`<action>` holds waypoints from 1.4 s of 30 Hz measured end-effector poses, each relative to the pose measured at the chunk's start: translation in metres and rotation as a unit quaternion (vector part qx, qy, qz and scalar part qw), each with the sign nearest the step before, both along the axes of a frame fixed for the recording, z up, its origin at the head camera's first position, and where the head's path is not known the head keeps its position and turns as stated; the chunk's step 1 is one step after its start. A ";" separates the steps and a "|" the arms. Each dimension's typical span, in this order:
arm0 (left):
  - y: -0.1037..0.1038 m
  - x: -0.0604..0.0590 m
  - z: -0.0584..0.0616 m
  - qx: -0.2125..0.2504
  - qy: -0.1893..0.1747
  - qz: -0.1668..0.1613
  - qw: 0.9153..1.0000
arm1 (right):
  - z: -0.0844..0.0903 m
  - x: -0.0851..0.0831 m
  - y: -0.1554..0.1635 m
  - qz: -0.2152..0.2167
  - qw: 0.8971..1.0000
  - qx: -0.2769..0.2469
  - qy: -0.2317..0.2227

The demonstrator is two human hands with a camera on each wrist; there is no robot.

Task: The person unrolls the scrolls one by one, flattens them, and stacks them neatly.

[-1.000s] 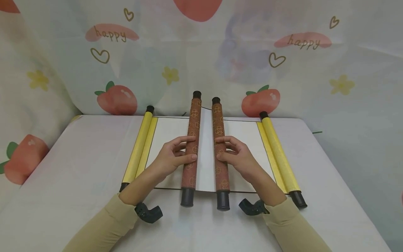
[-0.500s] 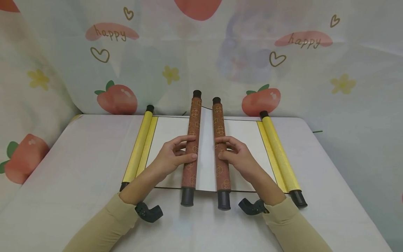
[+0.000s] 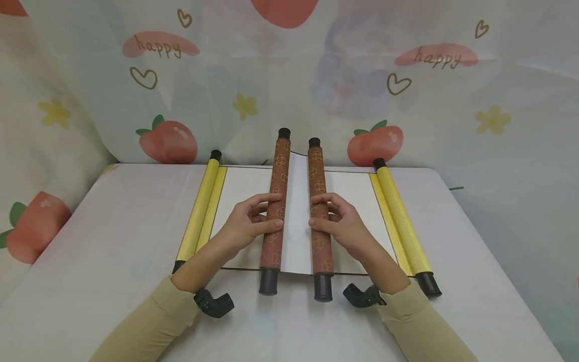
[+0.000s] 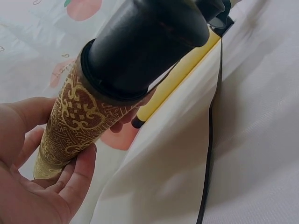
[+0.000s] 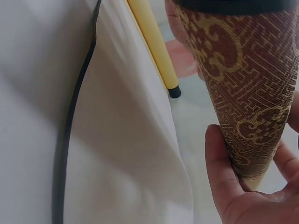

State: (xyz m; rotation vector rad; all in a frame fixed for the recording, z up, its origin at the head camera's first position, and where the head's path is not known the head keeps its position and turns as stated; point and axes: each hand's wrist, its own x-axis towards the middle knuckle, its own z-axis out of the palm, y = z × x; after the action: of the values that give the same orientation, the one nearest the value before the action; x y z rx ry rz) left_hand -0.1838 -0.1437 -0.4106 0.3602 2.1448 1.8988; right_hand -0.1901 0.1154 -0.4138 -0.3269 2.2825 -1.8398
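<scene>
Head view: the left hand [image 3: 246, 229] curls its fingers and thumb round the left brown patterned roller [image 3: 276, 201], and the right hand [image 3: 341, 226] grips the right brown patterned roller [image 3: 318, 206] the same way. The two rollers lie near each other, a strip of white scroll paper [image 3: 296, 221] between them, on top of an unrolled scroll with yellow rollers [image 3: 201, 211] at its outer edges, spread on the white table [image 3: 113, 241]. A strawberry-print cloth [image 3: 167, 143] hangs behind.
</scene>
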 end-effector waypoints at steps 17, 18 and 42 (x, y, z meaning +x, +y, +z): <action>-0.002 -0.002 -0.001 0.007 0.000 0.001 1.000 | 0.002 0.000 0.002 -0.018 1.000 0.003 0.015; -0.002 -0.002 -0.001 0.008 -0.001 0.001 1.000 | 0.001 0.000 0.002 -0.017 1.000 0.003 0.015; -0.004 -0.001 0.004 0.015 -0.004 0.006 1.000 | 0.004 -0.002 0.002 -0.023 1.000 0.009 0.003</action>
State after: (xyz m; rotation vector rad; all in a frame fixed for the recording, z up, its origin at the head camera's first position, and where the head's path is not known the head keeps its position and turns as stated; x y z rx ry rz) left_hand -0.1850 -0.1479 -0.4068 0.3455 2.1194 1.9367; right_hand -0.1917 0.1178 -0.4095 -0.2799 2.3291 -1.8405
